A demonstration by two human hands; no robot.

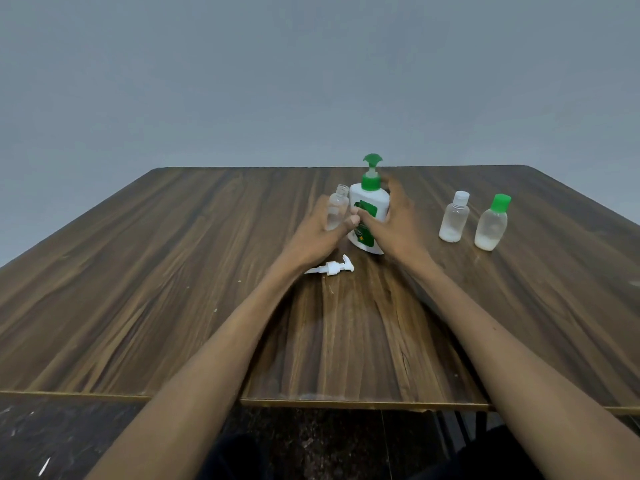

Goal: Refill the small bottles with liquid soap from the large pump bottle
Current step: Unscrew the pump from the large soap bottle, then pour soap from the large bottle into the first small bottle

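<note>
While your left hand (pixel 320 233) grips the uncapped small bottle (pixel 337 207) upright on the wooden table (pixel 173 271), your right hand (pixel 393 220) curls round the right side of the large pump bottle (pixel 367 209), thumb across its label. The two bottles stand just beside each other, the big one tilted slightly and its green pump head up. A loose white pump (pixel 332 267) lies on the table near your left wrist. Well to the right stand a white-capped bottle (pixel 454 217) and a green-capped bottle (pixel 491 223), side by side, each with a little pale liquid at the bottom.
</note>
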